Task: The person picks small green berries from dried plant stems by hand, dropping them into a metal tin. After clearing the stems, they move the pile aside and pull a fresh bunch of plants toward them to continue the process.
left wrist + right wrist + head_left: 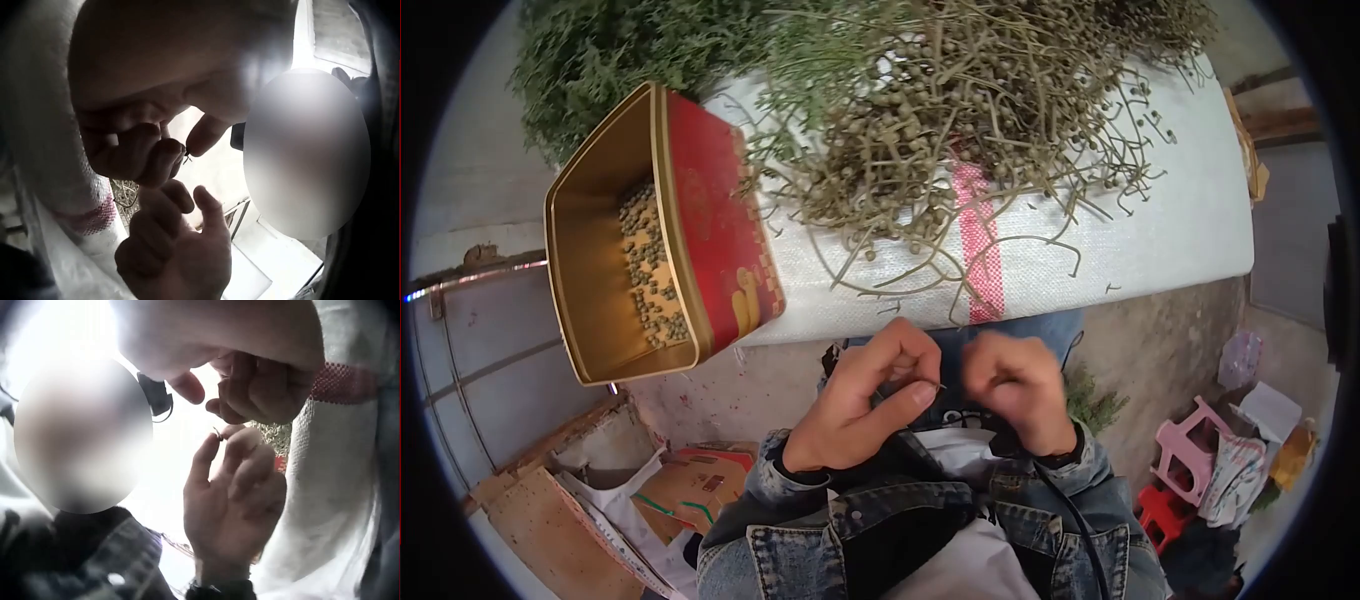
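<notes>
Close to the person's lap, the left hand (pixel 870 400) pinches a tiny stem piece (pixel 941 386) between thumb and forefinger. That piece (pixel 218 434) looks thin and curved in the right wrist view; in the left wrist view it is a dark bit (pixel 187 152) at the fingertips. Just beside it, slightly blurred, is the right hand (pixel 1025 390), its fingers curled and its thumb tip apart from the forefinger. Nothing shows between them; its palm is partly hidden. Beyond both hands, dry stems with small round heads (pixel 900 140) lie heaped on a white woven sack (pixel 1160 230).
At left stands a red and gold tin (pixel 710 220), open at the top, with small round pods (pixel 645 265) inside. Green leafy sprigs (pixel 630 60) lie behind it. Cardboard (pixel 690 490) is at lower left; a pink stool (pixel 1185 450) and red stool (pixel 1165 512) are at lower right.
</notes>
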Motion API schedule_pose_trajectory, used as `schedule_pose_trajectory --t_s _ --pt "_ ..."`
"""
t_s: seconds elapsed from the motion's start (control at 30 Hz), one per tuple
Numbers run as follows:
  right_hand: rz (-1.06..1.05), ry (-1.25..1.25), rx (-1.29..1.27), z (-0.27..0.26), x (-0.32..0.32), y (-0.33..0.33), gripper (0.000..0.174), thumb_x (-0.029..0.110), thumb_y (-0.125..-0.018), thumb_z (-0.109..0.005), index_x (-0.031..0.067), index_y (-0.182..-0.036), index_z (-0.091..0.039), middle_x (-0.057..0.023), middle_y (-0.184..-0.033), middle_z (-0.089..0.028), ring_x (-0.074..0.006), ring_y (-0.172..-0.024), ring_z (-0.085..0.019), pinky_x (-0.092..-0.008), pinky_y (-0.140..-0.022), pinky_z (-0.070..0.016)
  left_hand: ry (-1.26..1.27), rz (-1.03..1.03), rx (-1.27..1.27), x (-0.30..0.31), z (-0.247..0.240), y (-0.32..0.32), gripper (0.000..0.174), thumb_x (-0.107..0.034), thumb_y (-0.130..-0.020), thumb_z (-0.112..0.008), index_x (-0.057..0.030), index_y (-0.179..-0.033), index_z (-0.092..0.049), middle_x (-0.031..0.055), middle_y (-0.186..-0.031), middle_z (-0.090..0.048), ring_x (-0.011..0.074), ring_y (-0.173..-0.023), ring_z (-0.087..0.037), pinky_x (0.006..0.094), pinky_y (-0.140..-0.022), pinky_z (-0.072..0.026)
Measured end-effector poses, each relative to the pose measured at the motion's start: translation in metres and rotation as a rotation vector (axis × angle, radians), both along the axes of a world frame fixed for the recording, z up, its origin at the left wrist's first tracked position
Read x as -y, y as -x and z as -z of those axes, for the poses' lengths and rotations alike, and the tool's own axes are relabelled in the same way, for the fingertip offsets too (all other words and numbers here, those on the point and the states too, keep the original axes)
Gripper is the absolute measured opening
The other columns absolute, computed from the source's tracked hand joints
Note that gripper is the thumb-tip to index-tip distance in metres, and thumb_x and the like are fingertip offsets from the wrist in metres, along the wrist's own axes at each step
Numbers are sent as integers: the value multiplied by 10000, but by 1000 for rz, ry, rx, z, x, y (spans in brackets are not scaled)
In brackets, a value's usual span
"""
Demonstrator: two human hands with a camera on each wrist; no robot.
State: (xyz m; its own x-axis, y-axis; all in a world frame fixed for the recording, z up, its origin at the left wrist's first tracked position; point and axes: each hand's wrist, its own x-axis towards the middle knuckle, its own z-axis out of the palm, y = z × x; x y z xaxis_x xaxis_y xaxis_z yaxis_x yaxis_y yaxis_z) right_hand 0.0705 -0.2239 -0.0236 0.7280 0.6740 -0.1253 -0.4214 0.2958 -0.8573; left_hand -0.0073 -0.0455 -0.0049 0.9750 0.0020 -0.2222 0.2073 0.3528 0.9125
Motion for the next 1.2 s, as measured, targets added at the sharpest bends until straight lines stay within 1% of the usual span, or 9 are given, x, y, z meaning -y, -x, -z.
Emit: schedule_pose_trajectory --t_s 0.1,0.13,0.23,0.53,0.67,0.77,0.93,1.1,1.2 --pt "-166 420 574 -18 -7 3 122 84 -793 -656 6 -866 -598 -58 -644 -567 -178 -468 -534 -272 -440 -407 4 -3 -56 3 -7 -3 96 -84 -946 -550 5 -924 -522 60 -770 -577 93 -614 -494 252 -582 -405" --pt "-161 429 570 -15 -7 3 122 84 -793 -656 6 -866 -598 -58 -644 -567 -178 -468 -534 -272 -440 -407 0 -20 -83 3 -8 -3 70 -58 -941 -556 6 -931 -529 62 -789 -589 85 -628 -501 245 -592 -417" --pt "-61 510 1067 1 -9 3 142 68 -760 -681 24 -876 -610 -44 -680 -598 -183 -488 -568 -290 -450 -438 -60 59 -151 -9 -6 3 40 -29 -941 -562 4 -945 -539 55 -794 -603 74 -633 -506 228 -602 -424" --pt "-29 587 1278 1 -3 0 155 80 -742 -697 38 -873 -625 -48 -721 -634 -214 -515 -602 -305 -475 -468 -461 283 -67 -14 -6 3 67 -21 -951 -613 -5 -952 -547 -7 -706 -603 14 -616 -526 193 -524 -381" --pt "-48 527 1144 -5 -5 -3 179 129 -750 -746 45 -856 -629 -39 -716 -634 -206 -516 -599 -300 -477 -465 -98 143 -262 -12 -7 5 76 -62 -978 -583 -10 -933 -550 -5 -695 -596 24 -591 -523 192 -504 -379" --pt "-6 625 1264 -4 -6 1 187 195 -794 -753 72 -821 -615 -14 -654 -568 -164 -529 -590 -291 -464 -457 -109 201 -312 -15 -6 4 86 -72 -1000 -528 -10 -942 -531 22 -702 -590 49 -581 -521 201 -508 -393" --pt "-50 631 1244 1 -4 -5 242 226 -769 -795 66 -836 -626 -21 -659 -609 -193 -530 -601 -302 -463 -442 -85 174 -337 -9 -3 2 143 -111 -1028 -475 -9 -937 -515 42 -694 -583 69 -566 -520 212 -505 -402" --pt "-159 596 1223 -7 -3 -9 211 209 -797 -769 75 -808 -606 -33 -627 -580 -207 -526 -596 -331 -449 -428 -61 231 -319 -14 5 5 146 -106 -1028 -477 -7 -930 -519 37 -686 -577 66 -565 -516 212 -502 -400" --pt "-213 559 1193 -9 -2 -10 201 193 -812 -753 76 -792 -592 -42 -617 -567 -215 -522 -590 -347 -444 -424 -88 243 -309 -14 5 7 153 -149 -1018 -531 -17 -942 -546 -17 -654 -553 28 -568 -497 201 -497 -395"
